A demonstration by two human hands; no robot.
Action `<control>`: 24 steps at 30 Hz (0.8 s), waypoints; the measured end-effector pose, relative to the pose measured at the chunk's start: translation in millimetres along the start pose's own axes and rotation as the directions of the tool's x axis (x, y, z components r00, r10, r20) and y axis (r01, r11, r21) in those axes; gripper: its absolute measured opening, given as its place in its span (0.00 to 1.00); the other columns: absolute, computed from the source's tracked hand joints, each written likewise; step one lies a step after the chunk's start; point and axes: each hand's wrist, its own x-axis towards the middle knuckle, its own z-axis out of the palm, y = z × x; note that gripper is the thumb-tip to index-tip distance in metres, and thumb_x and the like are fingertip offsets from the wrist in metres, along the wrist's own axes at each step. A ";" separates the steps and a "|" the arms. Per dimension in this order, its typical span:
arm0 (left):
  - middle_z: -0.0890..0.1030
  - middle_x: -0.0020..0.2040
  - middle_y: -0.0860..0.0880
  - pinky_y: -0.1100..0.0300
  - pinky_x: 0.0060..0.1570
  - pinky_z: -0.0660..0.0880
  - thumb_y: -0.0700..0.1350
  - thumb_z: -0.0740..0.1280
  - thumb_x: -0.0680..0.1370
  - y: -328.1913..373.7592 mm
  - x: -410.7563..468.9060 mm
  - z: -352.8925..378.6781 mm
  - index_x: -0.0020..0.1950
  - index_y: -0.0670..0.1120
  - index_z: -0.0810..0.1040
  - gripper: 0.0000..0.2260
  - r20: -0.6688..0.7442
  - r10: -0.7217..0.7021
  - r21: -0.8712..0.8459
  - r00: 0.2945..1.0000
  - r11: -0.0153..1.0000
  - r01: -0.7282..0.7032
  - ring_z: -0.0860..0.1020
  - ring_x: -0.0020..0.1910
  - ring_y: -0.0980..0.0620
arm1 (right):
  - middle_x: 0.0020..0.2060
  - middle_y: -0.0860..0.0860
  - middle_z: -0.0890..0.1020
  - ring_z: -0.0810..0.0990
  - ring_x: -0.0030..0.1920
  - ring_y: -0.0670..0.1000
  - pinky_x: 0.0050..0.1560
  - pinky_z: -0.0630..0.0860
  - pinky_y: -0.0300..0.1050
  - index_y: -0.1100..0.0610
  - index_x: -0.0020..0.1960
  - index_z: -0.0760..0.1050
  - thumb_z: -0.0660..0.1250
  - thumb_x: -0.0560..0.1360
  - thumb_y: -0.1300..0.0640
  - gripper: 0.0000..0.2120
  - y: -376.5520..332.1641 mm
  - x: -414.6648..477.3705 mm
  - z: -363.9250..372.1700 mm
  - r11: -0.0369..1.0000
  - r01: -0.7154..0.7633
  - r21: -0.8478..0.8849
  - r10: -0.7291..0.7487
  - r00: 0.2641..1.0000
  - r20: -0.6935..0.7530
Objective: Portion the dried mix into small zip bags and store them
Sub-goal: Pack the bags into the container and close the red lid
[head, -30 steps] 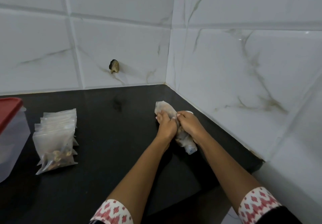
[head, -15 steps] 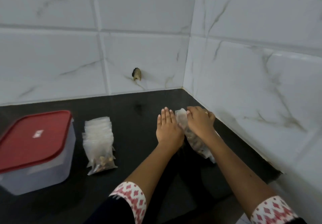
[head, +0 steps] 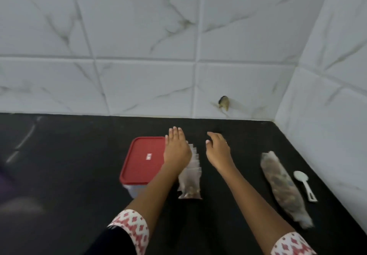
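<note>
Your left hand [head: 175, 149], flat and empty, is over the small zip bags [head: 190, 177] mid-bench; your right hand [head: 218, 150] is relaxed and empty. Portioning looks done; storing them in the lidded container [head: 145, 159] remains.

White marble-veined wall tiles [head: 139, 26] meet black countertop [head: 69, 165].

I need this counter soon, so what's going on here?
A person is portioning dried mix on the black counter. Both hands are open and hold nothing. The left hand is over the far end of a row of small zip bags, which lies beside a box with its red lid on. The right hand hovers just right of the bags. The big bag of mix lies near the right wall, a white spoon beside it.
</note>
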 end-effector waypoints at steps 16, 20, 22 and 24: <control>0.69 0.66 0.40 0.52 0.60 0.70 0.46 0.59 0.80 -170.3 6.3 -10.8 0.69 0.40 0.67 0.19 0.047 -0.279 -0.567 0.959 0.783 0.256 0.72 0.62 0.44 | 0.52 0.58 0.78 0.78 0.50 0.54 0.50 0.76 0.46 0.63 0.50 0.76 0.62 0.77 0.56 0.10 -65.8 17.3 134.8 0.918 -0.307 0.250 0.313 0.949 0.013; 0.62 0.71 0.41 0.52 0.69 0.61 0.42 0.55 0.82 -168.9 19.6 -6.5 0.74 0.42 0.60 0.20 0.081 -0.211 -0.570 0.974 0.792 0.220 0.64 0.70 0.44 | 0.56 0.58 0.74 0.74 0.57 0.56 0.58 0.72 0.48 0.64 0.55 0.74 0.59 0.79 0.59 0.11 -72.1 16.6 135.4 0.945 -0.286 0.160 0.302 0.950 -0.082; 0.59 0.73 0.43 0.51 0.71 0.59 0.39 0.54 0.81 -169.5 28.8 -7.1 0.75 0.45 0.58 0.22 0.121 -0.192 -0.605 0.974 0.763 0.225 0.60 0.72 0.45 | 0.59 0.57 0.73 0.71 0.61 0.57 0.60 0.69 0.49 0.63 0.59 0.72 0.57 0.80 0.58 0.12 -73.7 17.8 133.3 0.957 -0.286 0.046 0.289 0.954 -0.084; 0.62 0.73 0.45 0.54 0.69 0.63 0.39 0.55 0.80 -170.3 38.5 -9.3 0.75 0.47 0.59 0.22 0.148 -0.200 -0.693 0.968 0.677 0.246 0.64 0.70 0.47 | 0.62 0.57 0.71 0.67 0.65 0.58 0.63 0.66 0.51 0.62 0.62 0.70 0.57 0.79 0.56 0.15 -73.3 25.3 128.7 0.954 -0.300 -0.032 0.297 0.953 -0.062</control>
